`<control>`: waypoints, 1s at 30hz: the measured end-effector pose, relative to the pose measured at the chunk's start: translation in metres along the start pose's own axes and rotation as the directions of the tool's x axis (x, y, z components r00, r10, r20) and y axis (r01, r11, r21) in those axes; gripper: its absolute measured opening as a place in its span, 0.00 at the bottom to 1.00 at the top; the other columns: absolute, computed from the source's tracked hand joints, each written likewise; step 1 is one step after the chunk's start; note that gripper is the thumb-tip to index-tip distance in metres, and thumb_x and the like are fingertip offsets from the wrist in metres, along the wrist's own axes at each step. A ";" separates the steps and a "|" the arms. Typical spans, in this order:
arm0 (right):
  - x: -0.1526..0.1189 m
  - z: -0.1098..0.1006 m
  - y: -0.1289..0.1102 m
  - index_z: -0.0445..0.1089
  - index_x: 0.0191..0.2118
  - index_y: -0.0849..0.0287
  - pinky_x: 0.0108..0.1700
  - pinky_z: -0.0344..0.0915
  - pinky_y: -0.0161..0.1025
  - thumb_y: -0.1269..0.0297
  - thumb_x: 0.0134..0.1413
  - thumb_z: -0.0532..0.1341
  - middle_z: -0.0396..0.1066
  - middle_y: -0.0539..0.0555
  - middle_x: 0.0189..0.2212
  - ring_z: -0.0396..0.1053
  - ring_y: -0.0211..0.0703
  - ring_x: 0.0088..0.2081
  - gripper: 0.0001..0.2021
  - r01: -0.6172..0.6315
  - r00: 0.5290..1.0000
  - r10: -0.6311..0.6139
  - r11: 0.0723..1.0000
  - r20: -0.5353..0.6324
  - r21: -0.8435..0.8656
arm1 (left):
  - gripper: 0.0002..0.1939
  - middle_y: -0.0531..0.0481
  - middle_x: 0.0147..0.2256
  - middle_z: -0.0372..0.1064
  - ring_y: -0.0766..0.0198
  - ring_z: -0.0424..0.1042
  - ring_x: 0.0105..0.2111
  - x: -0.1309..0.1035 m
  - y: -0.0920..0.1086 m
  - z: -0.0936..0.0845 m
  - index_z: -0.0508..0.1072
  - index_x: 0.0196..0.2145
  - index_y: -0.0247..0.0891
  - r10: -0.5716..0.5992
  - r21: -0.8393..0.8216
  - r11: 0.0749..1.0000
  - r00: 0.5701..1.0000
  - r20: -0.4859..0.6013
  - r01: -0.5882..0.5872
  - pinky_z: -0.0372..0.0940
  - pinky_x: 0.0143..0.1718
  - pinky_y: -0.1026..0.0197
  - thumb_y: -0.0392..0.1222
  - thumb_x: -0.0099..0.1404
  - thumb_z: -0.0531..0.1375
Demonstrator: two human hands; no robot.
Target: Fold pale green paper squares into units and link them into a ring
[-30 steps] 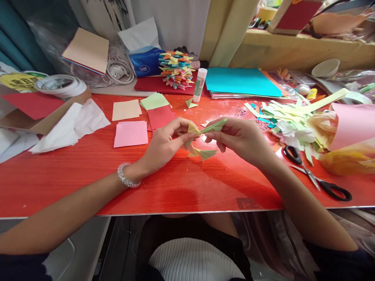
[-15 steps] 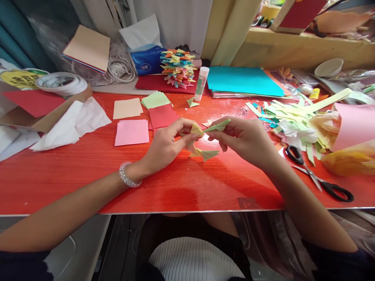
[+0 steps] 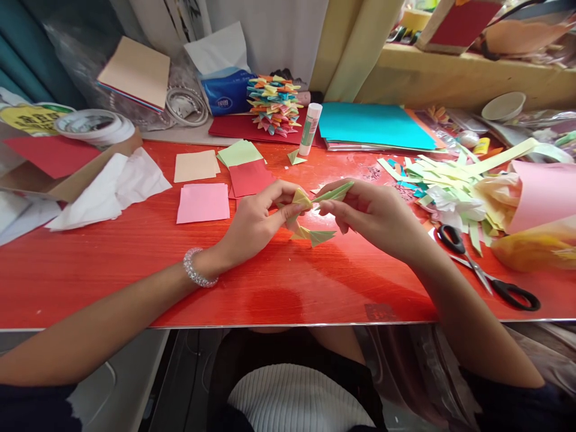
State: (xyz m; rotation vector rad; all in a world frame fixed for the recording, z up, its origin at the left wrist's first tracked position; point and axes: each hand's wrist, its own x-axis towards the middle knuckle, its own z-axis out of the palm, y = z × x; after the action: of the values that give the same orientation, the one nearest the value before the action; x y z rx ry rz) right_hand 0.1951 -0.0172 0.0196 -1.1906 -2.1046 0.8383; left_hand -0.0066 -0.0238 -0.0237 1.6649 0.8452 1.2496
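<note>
Above the red table, both hands pinch a piece of folded origami paper (image 3: 322, 236) in yellow and pale green, with pointed ends. My left hand (image 3: 260, 217), a clear bead bracelet at its wrist, is closed on the yellow part. Between the thumb and fingers of my right hand (image 3: 369, 211) is a long green point (image 3: 338, 192) of the paper. A lower green and yellow section hangs under the fingertips. Part of the folded paper is hidden behind the fingers. Beyond the hands, a small green folded triangle (image 3: 296, 158) lies beside a glue stick (image 3: 310, 128).
Square paper sheets in pink (image 3: 202, 204), red (image 3: 250, 177), green and peach lie left of centre. Scissors (image 3: 490, 277) and a heap of paper strips (image 3: 443, 177) are at the right. A colourful origami stack (image 3: 273, 105) stands behind, near blue paper (image 3: 375, 127). Crumpled tissue (image 3: 112, 189) lies left.
The green point between my right fingers has tilted slightly and shows more of its face. Both hands stay in almost the same place, still holding the paper.
</note>
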 end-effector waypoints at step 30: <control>-0.001 0.019 -0.003 0.68 0.28 0.60 0.21 0.62 0.31 0.46 0.57 0.58 0.71 0.50 0.24 0.65 0.30 0.19 0.20 -0.002 0.992 0.041 0.950 -0.121 0.312 | 0.09 0.52 0.34 0.74 0.67 0.75 0.29 -0.003 0.000 0.003 0.71 0.38 0.39 0.043 0.097 0.994 0.999 -0.006 -0.042 0.73 0.32 0.63 0.46 0.64 0.61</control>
State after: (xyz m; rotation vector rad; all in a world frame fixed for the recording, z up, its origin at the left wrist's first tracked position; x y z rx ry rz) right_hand 0.1802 -0.0240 0.0092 -1.0683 -1.7806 1.0334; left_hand -0.0047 -0.0265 -0.0253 1.7634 0.8920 1.2627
